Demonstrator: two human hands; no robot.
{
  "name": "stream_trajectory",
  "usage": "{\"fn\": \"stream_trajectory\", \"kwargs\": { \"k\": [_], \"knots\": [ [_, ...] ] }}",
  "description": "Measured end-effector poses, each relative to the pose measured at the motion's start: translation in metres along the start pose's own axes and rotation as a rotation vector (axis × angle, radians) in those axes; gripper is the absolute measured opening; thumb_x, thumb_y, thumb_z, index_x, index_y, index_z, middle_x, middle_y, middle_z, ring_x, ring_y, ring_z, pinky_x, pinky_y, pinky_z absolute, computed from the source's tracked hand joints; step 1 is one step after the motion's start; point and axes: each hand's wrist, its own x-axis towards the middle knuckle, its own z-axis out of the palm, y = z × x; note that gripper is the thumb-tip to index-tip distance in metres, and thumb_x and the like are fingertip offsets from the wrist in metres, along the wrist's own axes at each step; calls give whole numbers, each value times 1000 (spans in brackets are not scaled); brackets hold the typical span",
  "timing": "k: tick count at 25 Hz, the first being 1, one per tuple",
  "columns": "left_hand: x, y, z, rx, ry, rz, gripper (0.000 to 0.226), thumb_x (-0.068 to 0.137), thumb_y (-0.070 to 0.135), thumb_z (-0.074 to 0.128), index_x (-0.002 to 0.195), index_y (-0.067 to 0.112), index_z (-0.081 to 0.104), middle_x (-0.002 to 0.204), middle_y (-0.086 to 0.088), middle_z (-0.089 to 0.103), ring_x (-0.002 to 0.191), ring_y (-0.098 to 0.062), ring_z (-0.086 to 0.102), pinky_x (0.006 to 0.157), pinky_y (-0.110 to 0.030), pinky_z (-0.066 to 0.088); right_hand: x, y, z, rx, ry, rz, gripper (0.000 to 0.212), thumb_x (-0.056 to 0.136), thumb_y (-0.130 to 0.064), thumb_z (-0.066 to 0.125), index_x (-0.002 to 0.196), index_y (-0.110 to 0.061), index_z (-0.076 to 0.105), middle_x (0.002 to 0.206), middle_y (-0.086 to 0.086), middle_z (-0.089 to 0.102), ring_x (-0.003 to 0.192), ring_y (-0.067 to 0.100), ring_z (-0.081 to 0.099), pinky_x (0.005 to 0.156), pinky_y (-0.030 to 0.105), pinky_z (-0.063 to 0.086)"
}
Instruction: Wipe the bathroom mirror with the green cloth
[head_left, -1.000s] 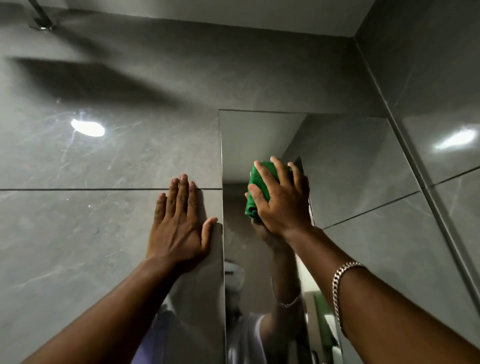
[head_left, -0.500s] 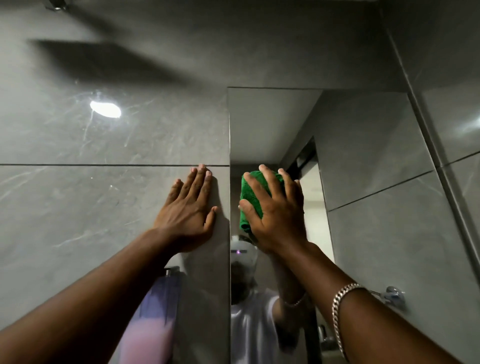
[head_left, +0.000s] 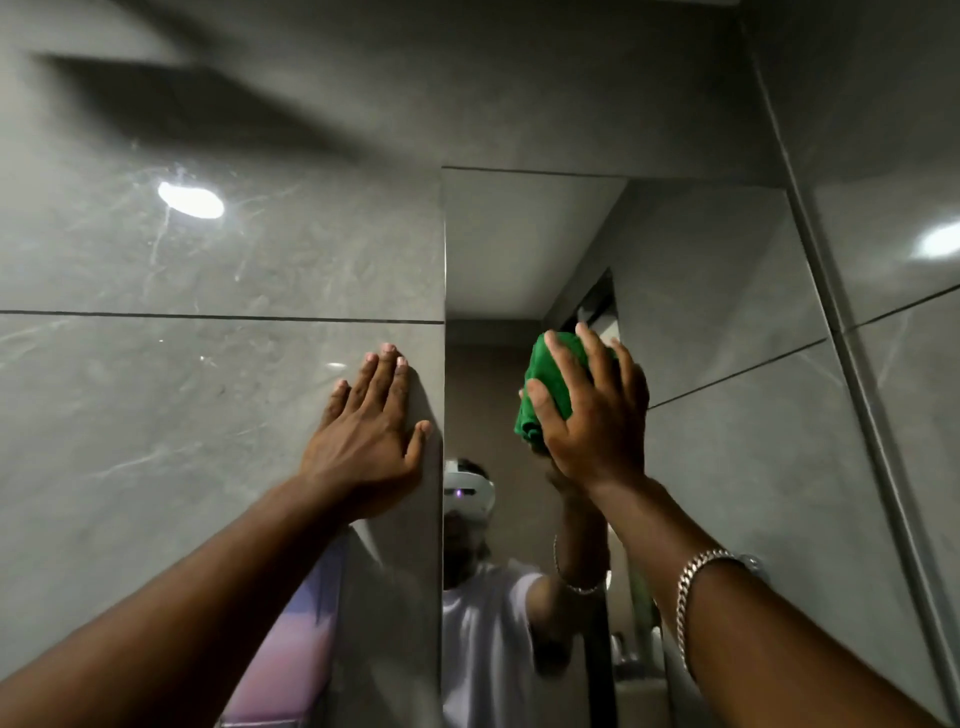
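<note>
The bathroom mirror (head_left: 717, 291) fills the wall right of centre, its left edge running down the middle of the view. My right hand (head_left: 597, 410) presses a bunched green cloth (head_left: 545, 384) flat against the glass in the mirror's upper middle part. A silver chain bracelet sits on that wrist. My left hand (head_left: 371, 436) rests flat with fingers spread on the grey tile just left of the mirror's edge and holds nothing. A person in a white shirt is reflected in the glass below the cloth.
Glossy grey tiled wall (head_left: 182, 405) lies to the left, with a ceiling light glare on it. A side wall meets the mirror at a corner on the right (head_left: 852, 364). A purple-pink object (head_left: 291, 649) hangs low beside the mirror's edge.
My right hand has slid the green cloth to the right across the glass. The view has tipped, so the mirror's top edge sits a little lower in the frame. My left hand stays on the tile.
</note>
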Motion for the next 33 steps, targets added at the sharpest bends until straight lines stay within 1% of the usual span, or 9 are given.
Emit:
{"fn": "stream_trajectory", "kwargs": {
  "k": [3,9,11,14,16,20,22,31,33],
  "knots": [
    [-2,-1,3,-32,37,-16,79,82,53,12,149,17,-10,160,-2,-19,145,-13,-19,119,-37,-6,-2,-29,11,8,-18,-50,55,91,-56,43,143,-39,36,158,0,32,142,35,26,115,55,24],
    [-6,7,1,-59,35,-38,78,86,55,18,150,16,-5,161,-3,-14,147,-15,-14,118,-37,-5,-83,-2,10,-41,-194,-683,58,90,-56,47,144,-36,38,158,1,34,145,35,28,116,58,22],
    [-13,8,2,-30,23,-19,75,91,52,24,150,14,-5,161,-5,-13,147,-17,-13,118,-37,-4,-82,1,5,-47,-160,-582,56,90,-54,49,143,-35,42,155,3,39,142,36,33,112,58,29],
    [-15,14,1,-70,17,-31,73,92,49,25,150,14,-2,162,-7,-9,148,-19,-11,119,-38,-2,-70,-39,12,20,-66,-135,55,92,-53,45,144,-38,35,156,2,36,143,35,28,113,58,29],
    [-16,21,0,-187,78,-69,72,89,48,22,150,13,6,162,-7,0,149,-18,-5,120,-38,0,-75,-63,21,25,-57,-71,58,92,-55,42,146,-38,29,158,3,31,145,37,22,115,58,24],
    [-32,35,11,-372,199,-77,69,89,44,23,149,13,12,162,-8,9,149,-16,1,120,-33,0,-118,-37,23,15,-188,-659,59,93,-54,45,147,-33,35,158,7,33,145,43,24,117,62,19],
    [-44,41,21,-386,213,-64,69,90,44,25,150,12,10,162,-9,6,149,-17,-2,121,-34,0,-122,-13,13,-9,-197,-778,55,92,-52,48,142,-30,45,155,8,38,143,42,29,118,61,19],
    [-62,43,43,-327,261,-47,70,91,42,29,149,8,12,161,-13,9,149,-22,0,122,-37,1,-58,-21,11,25,160,270,53,92,-49,45,143,-33,42,156,5,36,140,34,32,111,53,30],
    [-63,42,44,-396,287,-58,67,90,38,29,148,7,16,160,-14,12,149,-22,4,122,-36,2,-92,-46,20,32,129,235,56,93,-51,43,145,-34,36,157,6,33,141,36,29,113,55,28]
  ]
}}
